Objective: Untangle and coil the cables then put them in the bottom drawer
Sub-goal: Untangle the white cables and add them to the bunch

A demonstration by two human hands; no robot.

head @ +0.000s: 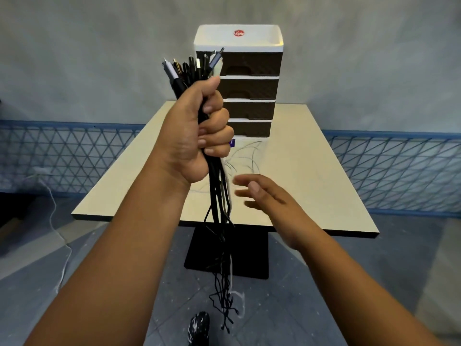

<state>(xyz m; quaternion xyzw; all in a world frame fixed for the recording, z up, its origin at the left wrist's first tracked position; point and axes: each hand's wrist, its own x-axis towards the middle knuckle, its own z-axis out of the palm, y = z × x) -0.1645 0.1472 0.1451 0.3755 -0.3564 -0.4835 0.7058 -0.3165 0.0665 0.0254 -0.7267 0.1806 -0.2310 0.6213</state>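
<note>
The left hand clamps its fingers round a thick bundle of mostly black cables, plugs fanned out above the fist, tails dangling toward the floor. The right hand, blurred, fingers apart, hovers just beside the hanging strands.

A cream-topped table fills the middle of the frame on a black pedestal base. Blue lattice fencing runs along the grey wall at both sides, a white cord trails down the lower left floor, and a dark speckled shoe shows at the bottom centre.
</note>
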